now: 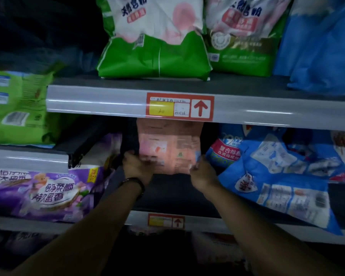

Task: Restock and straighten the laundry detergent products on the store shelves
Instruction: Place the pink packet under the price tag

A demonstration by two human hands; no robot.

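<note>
Your two hands hold the pink detergent bag upright on the middle shelf, under the red price label. Your left hand, a dark band on its wrist, grips the bag's lower left corner; your right hand pinches its lower right corner. A purple bag lies just to the left and blue bags slump to the right. Green-and-white bags stand on the shelf above.

Pink detergent bag upright on middle shelf, between purple and blue bags.
</note>
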